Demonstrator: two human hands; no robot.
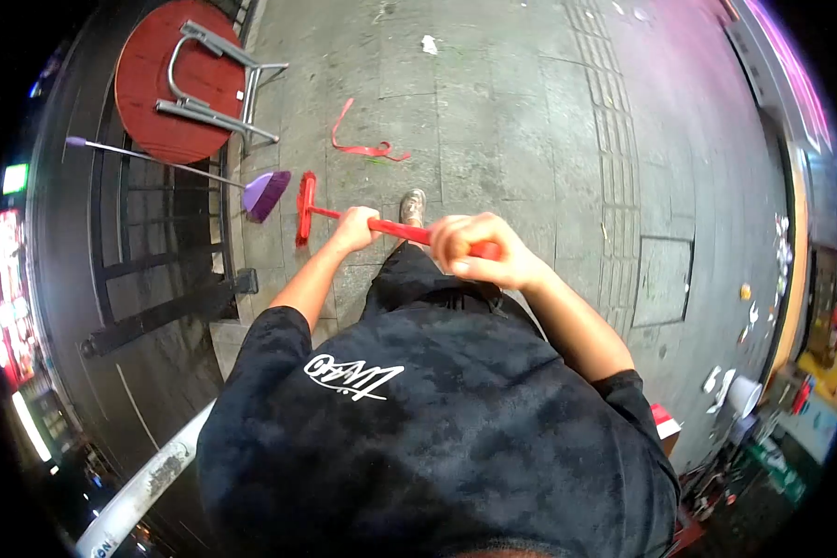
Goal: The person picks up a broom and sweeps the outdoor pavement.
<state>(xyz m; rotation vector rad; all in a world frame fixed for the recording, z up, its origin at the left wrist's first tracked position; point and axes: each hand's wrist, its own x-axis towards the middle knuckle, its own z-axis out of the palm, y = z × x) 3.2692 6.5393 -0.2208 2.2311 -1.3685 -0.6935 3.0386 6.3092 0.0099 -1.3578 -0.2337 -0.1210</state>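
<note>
Grey stone paving point(521, 121) spreads across the ground, with a black metal railing point(172, 312) along its left side. By that railing is a round red table point(205, 79), its grey tubular metal legs folded flat across the face in view. Next comes a red plastic-looking long-handled broom point(304, 209), held across the front of the person with its head out to the left. Just beside that head is a purple-bristled broom with a pale purple handle point(268, 195), its handle reaching back over the railing. The right hand point(482, 249) is wrapped round the upper end of the red handle, and the left hand point(356, 229) is curled round it lower down, nearer the head. Whether the red bristles press on the paving, I cannot tell. A thin curled red strip point(372, 149) lies beyond the red head, and farther off a small crumpled white scrap point(429, 45).

To work the broom well, I would let the right hand pivot lightly, guide with the left, keep the bristles flat and the strokes short, and hold the red head clear of the purple bristles so they do not snag.

Counted: one table, two brooms, two hands, one red strip; the pale litter at the far right is too small to count
</note>
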